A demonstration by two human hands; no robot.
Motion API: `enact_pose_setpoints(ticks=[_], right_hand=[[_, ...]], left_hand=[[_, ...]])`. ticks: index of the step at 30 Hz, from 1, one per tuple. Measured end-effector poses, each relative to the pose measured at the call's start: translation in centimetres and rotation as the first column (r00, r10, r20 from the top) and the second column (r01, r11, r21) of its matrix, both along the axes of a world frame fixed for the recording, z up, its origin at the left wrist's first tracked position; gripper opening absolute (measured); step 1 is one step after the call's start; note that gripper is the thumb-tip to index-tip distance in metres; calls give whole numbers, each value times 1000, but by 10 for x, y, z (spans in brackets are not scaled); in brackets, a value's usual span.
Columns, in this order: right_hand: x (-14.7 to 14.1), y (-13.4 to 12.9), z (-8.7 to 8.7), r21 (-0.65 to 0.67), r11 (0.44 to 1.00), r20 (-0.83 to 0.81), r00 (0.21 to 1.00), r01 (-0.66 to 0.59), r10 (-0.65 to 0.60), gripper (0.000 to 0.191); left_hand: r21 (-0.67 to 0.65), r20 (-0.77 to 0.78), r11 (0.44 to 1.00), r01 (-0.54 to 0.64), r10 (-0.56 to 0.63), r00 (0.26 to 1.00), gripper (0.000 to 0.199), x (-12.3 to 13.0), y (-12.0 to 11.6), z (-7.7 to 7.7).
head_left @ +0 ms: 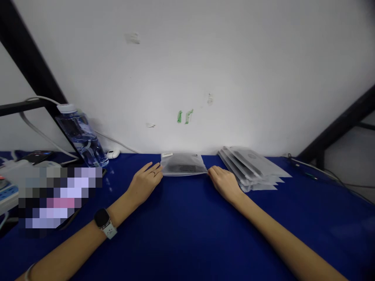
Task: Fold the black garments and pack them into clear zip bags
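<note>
Well left of the frosted plastic pouch (183,164), we see a water bottle (82,136). Our left hand (145,183) rests beside the pouch, its fingers (154,168) extended against one edge. The pouch lies on a blue cloth (187,234), apparently steadied from both sides. Our right hand (224,183) touches the opposite edge; we cannot tell whether either hand pinches it. Just right sits a stack of pouches (249,169).

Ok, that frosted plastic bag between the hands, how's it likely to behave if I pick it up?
The frosted plastic bag probably flexes at its thin edges, where the left hand and right hand meet it. The dark flat contents may stiffen its middle. Its smooth film could also slide easily across the blue tabletop.
</note>
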State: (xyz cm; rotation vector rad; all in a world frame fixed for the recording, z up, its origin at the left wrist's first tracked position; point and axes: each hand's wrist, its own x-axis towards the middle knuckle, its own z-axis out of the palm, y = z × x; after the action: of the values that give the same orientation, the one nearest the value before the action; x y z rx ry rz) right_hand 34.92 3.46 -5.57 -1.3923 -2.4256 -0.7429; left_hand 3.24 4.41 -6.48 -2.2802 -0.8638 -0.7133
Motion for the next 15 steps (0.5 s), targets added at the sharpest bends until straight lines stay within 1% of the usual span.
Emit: enact_pose_setpoints(ticks=[2, 3, 5, 7, 9, 11, 15], right_hand=[[-2, -2, 0, 16, 999, -20, 999, -28, 29, 18], [-4, -3, 1, 31, 997, -30, 997, -68, 69, 17], [-9, -6, 2, 54, 981, -19, 982, -187, 188, 22], [-16, -9, 3, 53, 951, 33, 952, -305, 304, 28], [-21, -11, 3, 48, 928, 79, 927, -371, 366, 32], [-25, -12, 3, 61, 929, 72, 930, -364, 360, 33], [-26, -13, 2, 64, 953, -4, 955, -296, 297, 31]], left_hand=[[10, 11, 1000, -3, 3, 1000, 24, 0, -1, 2], [9, 18, 1000, -6, 5, 1000, 24, 1, -1, 3], [3, 31, 1000, -5, 5, 1000, 24, 2, -3, 5], [7, 39, 1000, 6, -6, 999, 24, 5, -6, 6], [23, 43, 1000, 21, -22, 999, 23, 8, -8, 7], [42, 46, 998, 36, -38, 998, 21, 11, -9, 7], [62, 52, 996, 71, -74, 996, 19, 14, -11, 8]])
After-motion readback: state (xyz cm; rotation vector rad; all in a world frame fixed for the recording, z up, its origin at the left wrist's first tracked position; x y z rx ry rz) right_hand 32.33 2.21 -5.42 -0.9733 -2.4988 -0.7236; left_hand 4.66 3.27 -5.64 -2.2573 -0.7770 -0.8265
